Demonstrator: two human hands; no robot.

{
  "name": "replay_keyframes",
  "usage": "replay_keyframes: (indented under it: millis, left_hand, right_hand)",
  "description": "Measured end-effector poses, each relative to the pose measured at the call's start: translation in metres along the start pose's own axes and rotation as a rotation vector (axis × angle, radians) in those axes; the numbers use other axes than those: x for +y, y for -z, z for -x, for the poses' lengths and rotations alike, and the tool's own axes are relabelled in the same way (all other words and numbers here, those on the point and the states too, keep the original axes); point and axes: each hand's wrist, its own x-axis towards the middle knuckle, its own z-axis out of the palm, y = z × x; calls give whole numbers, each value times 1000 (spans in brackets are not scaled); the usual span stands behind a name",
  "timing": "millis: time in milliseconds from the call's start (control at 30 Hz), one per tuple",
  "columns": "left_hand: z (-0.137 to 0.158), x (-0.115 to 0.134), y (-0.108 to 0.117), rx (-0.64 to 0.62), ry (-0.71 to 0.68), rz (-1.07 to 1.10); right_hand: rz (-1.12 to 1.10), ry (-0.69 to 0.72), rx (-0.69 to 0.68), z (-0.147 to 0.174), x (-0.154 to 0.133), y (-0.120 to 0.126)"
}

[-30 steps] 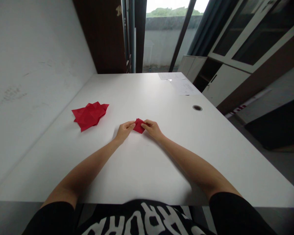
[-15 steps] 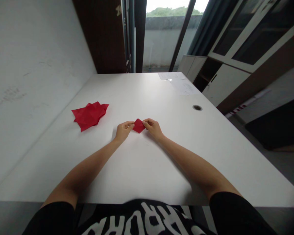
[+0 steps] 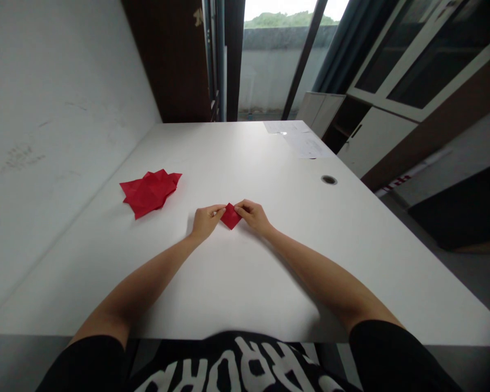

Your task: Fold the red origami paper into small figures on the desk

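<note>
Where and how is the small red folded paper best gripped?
Probably the near corner of the small folded paper, pinched from the person's side: it juts free that way, while the left hand and right hand hold the side corners.

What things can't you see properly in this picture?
All in the head view:
- Parts of the small red paper: hidden by fingers of the left hand and right hand.
- Underside of the big red paper: hidden by its own top.
- Writing on the white sheets: too small and faint.
- Print on the shirt: cut off by the bottom edge.
</note>
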Motion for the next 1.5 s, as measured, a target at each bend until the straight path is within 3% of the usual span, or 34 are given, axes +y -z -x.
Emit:
replay_keyframes:
  millis: [367, 600, 867, 933, 1133, 1300, 1500]
  left_hand:
    - [2, 12, 3, -6, -159, -181]
    - [0, 9, 3, -35, -110, -58]
    - [-6, 5, 6, -67, -194, -66]
    - [-8, 3, 5, -35, -167, -19]
    - [-15, -12, -1, 17, 139, 343]
    - [-15, -13, -2, -2, 128, 441]
    - [-14, -14, -5, -38, 122, 496]
  right_hand:
    - [321, 201, 11, 5, -20, -4]
    - [326, 242, -52, 4, -17, -3]
    - [298, 247, -53, 5, -21, -3]
    - [258, 205, -17, 5, -23, -4]
    - [16, -2, -1, 3, -11, -7]
    - [-36, -18, 25, 3, -1, -9]
    - [21, 18, 68, 8, -13, -14]
